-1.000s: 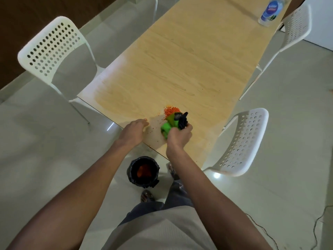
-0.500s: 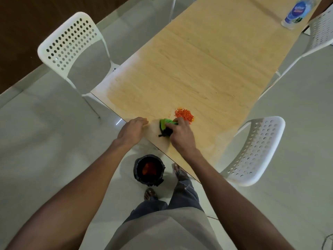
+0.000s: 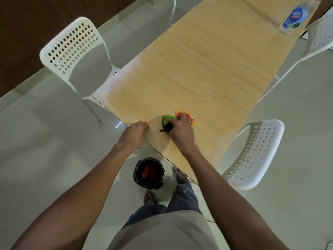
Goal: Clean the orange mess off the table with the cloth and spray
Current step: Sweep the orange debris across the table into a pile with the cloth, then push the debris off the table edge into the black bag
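Note:
A small pile of orange grains (image 3: pixel 187 116) lies on the light wooden table (image 3: pixel 198 69) near its front edge. My right hand (image 3: pixel 181 131) presses a green and black cloth (image 3: pixel 168 121) flat on the table, just left of the pile, with my fingertips touching the grains. My left hand (image 3: pixel 132 135) rests curled at the table's edge, holding nothing that I can see. A plastic bottle with a blue label (image 3: pixel 295 16) stands at the far right corner of the table.
A black-lined bin (image 3: pixel 149 173) with orange matter inside stands on the floor below the table edge, next to my feet. White perforated chairs stand at the left (image 3: pixel 72 46), the right (image 3: pixel 254 156) and the far right (image 3: pixel 319 38).
My right hand has turned the cloth from raised and bunched down flat onto the table beside the orange pile. The left hand has stayed at the edge.

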